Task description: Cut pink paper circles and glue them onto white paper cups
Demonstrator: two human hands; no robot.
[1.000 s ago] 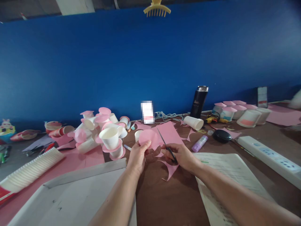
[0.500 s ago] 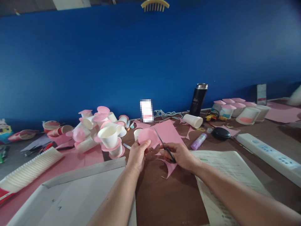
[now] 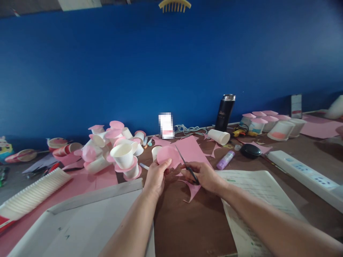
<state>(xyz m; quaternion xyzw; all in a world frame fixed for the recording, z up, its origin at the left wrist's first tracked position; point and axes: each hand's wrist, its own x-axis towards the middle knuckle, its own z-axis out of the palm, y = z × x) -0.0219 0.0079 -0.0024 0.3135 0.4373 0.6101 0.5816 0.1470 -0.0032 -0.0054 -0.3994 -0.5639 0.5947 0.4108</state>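
My left hand [image 3: 157,175] pinches a rounded piece of pink paper [image 3: 167,155] by its near edge. In my right hand [image 3: 205,177] is a pair of dark scissors [image 3: 189,169], gripped by the handles. The blades point up and to the left, along the right side of the pink piece. Whether the blades are apart is too small to tell. Behind them a pink sheet [image 3: 193,149] lies on the brown table. A curved pink offcut [image 3: 193,191] lies just below my right hand. One paper cup [image 3: 154,152] is partly hidden behind the piece.
Paper cups with pink paper discs [image 3: 122,156] are heaped at the left, beside a long stack of cups [image 3: 34,192]. A black bottle [image 3: 225,113], a glue stick [image 3: 225,160], a black case [image 3: 250,151] and a power strip [image 3: 305,171] stand or lie to the right. A phone [image 3: 166,125] leans at the wall.
The whole view has shifted very slightly. Both hands, the pink piece and the scissors keep almost the same positions.
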